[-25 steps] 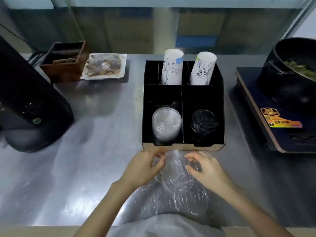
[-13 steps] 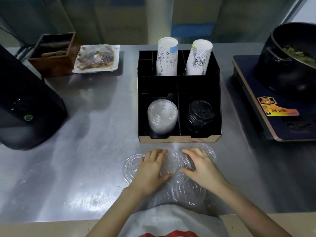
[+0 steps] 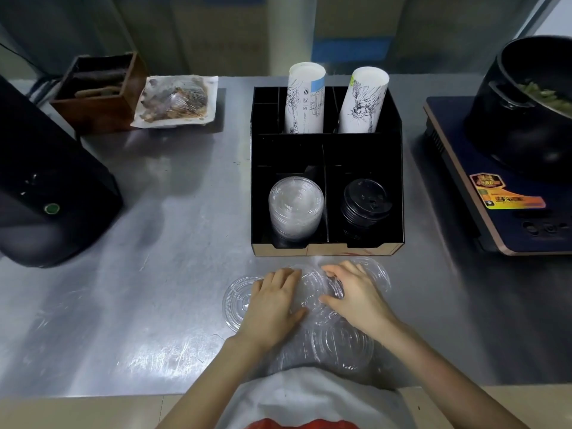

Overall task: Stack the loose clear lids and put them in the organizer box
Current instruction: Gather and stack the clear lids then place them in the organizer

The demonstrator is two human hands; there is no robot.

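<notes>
Several loose clear lids (image 3: pixel 340 345) lie overlapping on the steel counter just in front of the black organizer box (image 3: pixel 328 246). One clear lid (image 3: pixel 236 300) sits apart at the left. My left hand (image 3: pixel 274 301) rests flat on the lids, fingers apart. My right hand (image 3: pixel 356 292) lies on the lids too, its fingertips curled over the rim of a middle lid (image 3: pixel 312 283). The box's front left compartment holds a stack of clear lids (image 3: pixel 295 205); the front right one holds black lids (image 3: pixel 365 202).
Two rolls of paper cups (image 3: pixel 305 100) stand in the box's back compartments. An induction cooker (image 3: pixel 501 196) with a black pot (image 3: pixel 526 103) is at the right. A black appliance (image 3: pixel 46 187) is at the left, a brown box (image 3: pixel 99 91) and a wrapped food tray (image 3: pixel 176 100) behind it.
Both hands came down from a raised pinch near the box front to lie flat on the lids. The camera view tilted and steadied.
</notes>
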